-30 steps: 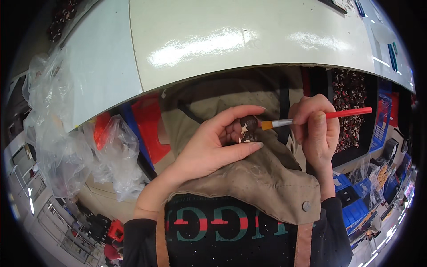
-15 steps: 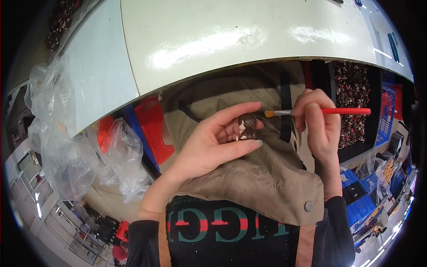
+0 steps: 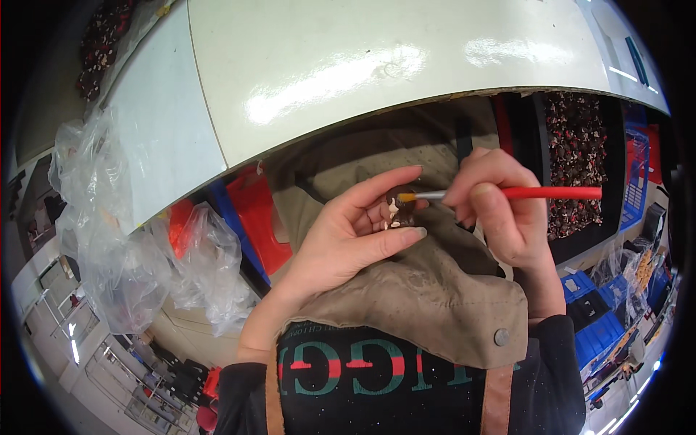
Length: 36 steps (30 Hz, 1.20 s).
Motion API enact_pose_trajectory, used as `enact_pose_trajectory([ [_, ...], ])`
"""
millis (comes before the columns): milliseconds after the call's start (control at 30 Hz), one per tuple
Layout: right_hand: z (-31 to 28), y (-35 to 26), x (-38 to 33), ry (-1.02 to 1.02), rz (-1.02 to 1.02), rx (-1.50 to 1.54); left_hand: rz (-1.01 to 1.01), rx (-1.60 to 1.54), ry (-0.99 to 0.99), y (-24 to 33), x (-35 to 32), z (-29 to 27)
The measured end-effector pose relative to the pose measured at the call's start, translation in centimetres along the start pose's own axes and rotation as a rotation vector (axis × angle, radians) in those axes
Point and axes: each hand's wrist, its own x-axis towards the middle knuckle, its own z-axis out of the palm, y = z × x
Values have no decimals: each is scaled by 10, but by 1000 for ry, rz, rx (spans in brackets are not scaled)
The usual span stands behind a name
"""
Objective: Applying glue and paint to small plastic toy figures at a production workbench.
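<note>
Over the brown apron (image 3: pixel 435 297), my left hand (image 3: pixel 348 235) is curled around a small dark brown and cream figurine (image 3: pixel 401 209), which sits between the thumb and the fingers. Palm and fingers hide part of it, so its exact shape does not show. My right hand (image 3: pixel 500 206) pinches a paintbrush (image 3: pixel 551 193) with a red handle, a silver ferrule and yellowish bristles. The brush lies level, and its bristle tip meets the upper part of the figurine.
Ahead stands a glossy white table (image 3: pixel 406 43) with a curved near edge. A black tray (image 3: pixel 576 167) full of small brown, cream and red pieces is at right, beside blue crates (image 3: pixel 594 319). Clear plastic bags (image 3: pixel 109 239) hang at left, near a red stool (image 3: pixel 257 221).
My right hand has moved left with the paintbrush, bringing its bristles from a short distance away onto the figurine. My left hand keeps nearly the same hold.
</note>
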Motion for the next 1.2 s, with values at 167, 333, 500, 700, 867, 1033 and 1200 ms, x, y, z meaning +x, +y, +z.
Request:
enact_pose_trajectory([
  [167, -13, 0, -1, -111, 62, -151, 47, -13, 57, -2, -2, 3],
  [333, -6, -12, 2, 11, 84, 38, 67, 81, 89, 2, -3, 10],
  [500, -11, 2, -3, -47, 212, 24, 132, 179, 118, -1, -5, 8],
  [700, 6, -4, 1, 18, 66, 211, 104, 314, 134, 2, -8, 3],
  [867, 8, 2, -7, 52, 252, -56, 160, 315, 162, 1, -15, 0],
  [1033, 24, -7, -3, 33, 129, 183, 217, 371, 146, -1, -20, -5],
  [1200, 12, -1, -5, 84, 248, 36, 240, 382, 154, 1, -22, -8],
])
